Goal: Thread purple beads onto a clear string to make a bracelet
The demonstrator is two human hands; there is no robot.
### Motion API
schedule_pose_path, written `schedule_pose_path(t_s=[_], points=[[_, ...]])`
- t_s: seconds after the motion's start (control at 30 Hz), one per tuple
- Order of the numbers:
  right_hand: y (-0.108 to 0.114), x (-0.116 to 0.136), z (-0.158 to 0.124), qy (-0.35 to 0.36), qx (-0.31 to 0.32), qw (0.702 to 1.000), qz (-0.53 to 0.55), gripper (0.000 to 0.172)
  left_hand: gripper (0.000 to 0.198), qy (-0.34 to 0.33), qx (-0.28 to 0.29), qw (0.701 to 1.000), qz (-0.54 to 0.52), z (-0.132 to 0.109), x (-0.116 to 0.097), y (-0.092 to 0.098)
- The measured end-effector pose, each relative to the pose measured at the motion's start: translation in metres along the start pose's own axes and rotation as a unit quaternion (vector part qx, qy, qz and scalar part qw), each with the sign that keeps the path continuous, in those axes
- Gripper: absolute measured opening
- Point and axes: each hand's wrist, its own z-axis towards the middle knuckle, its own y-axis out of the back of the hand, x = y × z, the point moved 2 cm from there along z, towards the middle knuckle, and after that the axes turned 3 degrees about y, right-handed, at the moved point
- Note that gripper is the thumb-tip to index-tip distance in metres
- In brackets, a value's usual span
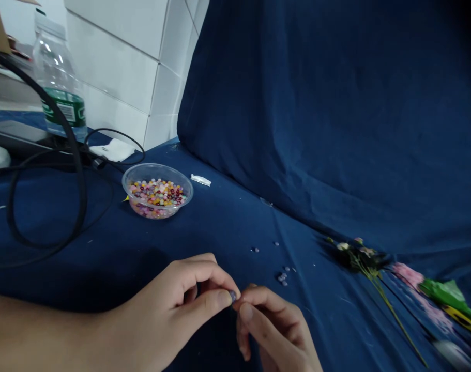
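Note:
Between the thumb and index finger of my left hand [181, 302] is a small purple bead [232, 296]. My right hand [276, 325] meets it fingertip to fingertip, with thumb and index finger pinched together just right of the bead. Whatever lies in that right pinch, perhaps something thin, is too small to make out. Several loose purple beads [283, 277] rest on the dark blue cloth [215, 227] beyond my right hand. Up and to the left stands a clear plastic bowl [125, 181] holding many mixed-colour beads [157, 192].
A plastic bottle [64, 106] with a green label and a black cable [80, 196] occupy the left side. Behind the bowl lies a white paper strip [200, 180]. Artificial flowers [369, 261] and a green packet [444, 295] are at right. Blue fabric [336, 113] hangs behind.

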Motion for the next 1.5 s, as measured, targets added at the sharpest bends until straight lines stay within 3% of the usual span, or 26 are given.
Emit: schedule_pose_path(t_s=[0.17,0.73,1.17,1.5], points=[[-0.003,-0.003,0.001,0.0,-0.026,1.0,-0.008,0.024,0.022,0.001,0.003,1.0,-0.017,0.002,0.0,0.0],[-0.013,0.012,-0.003,0.084,-0.025,0.991,-0.106,0.011,0.021,0.003,0.001,1.0,-0.01,0.001,0.001,0.001],[-0.011,0.009,-0.005,0.038,0.002,0.997,-0.061,0.019,0.021,-0.007,-0.009,1.0,0.005,0.001,0.001,0.0],[-0.007,0.001,-0.008,-0.012,-0.041,0.999,-0.031,0.028,0.022,-0.016,0.003,1.0,0.01,0.001,0.001,0.001]])
